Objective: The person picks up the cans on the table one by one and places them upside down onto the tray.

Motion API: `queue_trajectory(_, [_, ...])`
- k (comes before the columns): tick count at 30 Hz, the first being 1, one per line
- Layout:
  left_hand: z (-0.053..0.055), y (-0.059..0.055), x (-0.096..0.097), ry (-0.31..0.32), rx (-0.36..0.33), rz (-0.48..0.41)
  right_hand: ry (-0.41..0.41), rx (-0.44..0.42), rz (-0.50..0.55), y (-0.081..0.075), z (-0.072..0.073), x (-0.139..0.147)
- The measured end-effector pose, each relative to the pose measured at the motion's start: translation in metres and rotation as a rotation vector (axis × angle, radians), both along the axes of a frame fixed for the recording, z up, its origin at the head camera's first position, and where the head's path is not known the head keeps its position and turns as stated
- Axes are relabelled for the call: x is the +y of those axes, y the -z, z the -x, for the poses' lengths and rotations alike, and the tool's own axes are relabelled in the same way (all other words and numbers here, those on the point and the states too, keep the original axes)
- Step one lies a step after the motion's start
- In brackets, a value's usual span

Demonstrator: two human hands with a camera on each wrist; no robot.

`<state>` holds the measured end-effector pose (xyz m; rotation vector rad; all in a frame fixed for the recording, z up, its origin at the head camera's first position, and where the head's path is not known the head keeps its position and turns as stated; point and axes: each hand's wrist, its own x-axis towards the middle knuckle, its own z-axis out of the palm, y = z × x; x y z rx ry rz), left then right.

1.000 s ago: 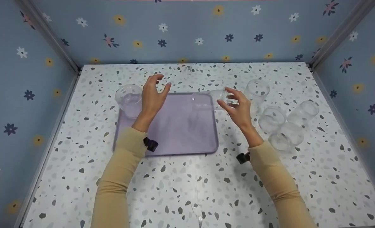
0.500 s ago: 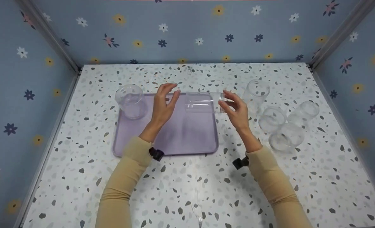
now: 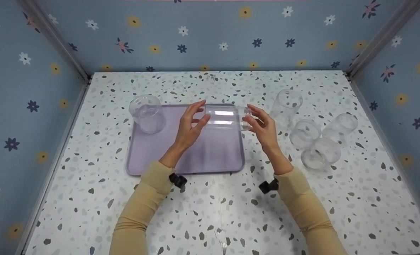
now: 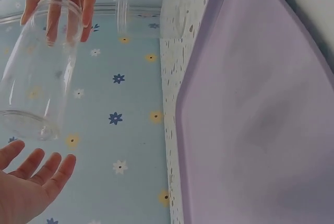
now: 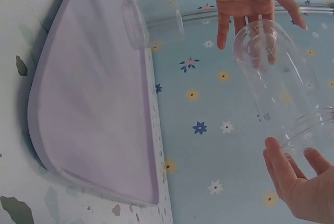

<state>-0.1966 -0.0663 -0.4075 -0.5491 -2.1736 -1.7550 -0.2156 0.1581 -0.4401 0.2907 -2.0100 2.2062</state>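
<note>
A clear jar [image 3: 223, 118] lies sideways in the air above the right part of the lilac tray [image 3: 185, 170]. My right hand [image 3: 265, 129] grips its ridged neck end between thumb and fingers. At the other end, my left hand [image 3: 189, 129] has its fingers spread around the base in the head view. The left wrist view shows a small gap between the left fingers [image 4: 46, 169] and that base. Another clear jar [image 3: 149, 118] stands upright at the tray's back left corner.
Several more clear jars stand on the speckled table [image 3: 210, 219] to the right, one [image 3: 287, 106] further back and a cluster [image 3: 320, 154] nearer. Blue flowered panels [image 3: 210, 32] enclose the back and sides.
My left hand has moved right from beside the standing jar to the held jar's base. My right hand has brought the held jar slightly nearer to me, now level over the tray.
</note>
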Motion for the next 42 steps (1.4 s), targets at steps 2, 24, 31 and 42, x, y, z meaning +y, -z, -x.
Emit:
queue_trajectory(2, [-0.002,0.002,0.001,0.024,0.004,-0.014,-0.013,-0.007,0.022,0.0,-0.001,0.0])
queue_trajectory(24, [-0.009,0.013,0.01,0.062,0.013,-0.208,-0.15,-0.037,0.143,0.036,0.01,0.006])
queue_trajectory(31, [-0.009,0.014,0.01,0.049,0.035,-0.201,-0.147,-0.044,0.094,0.008,-0.004,-0.001])
queue_trajectory(42, [-0.01,0.009,0.007,0.015,0.016,-0.168,-0.164,-0.049,-0.036,-0.003,0.0,0.003])
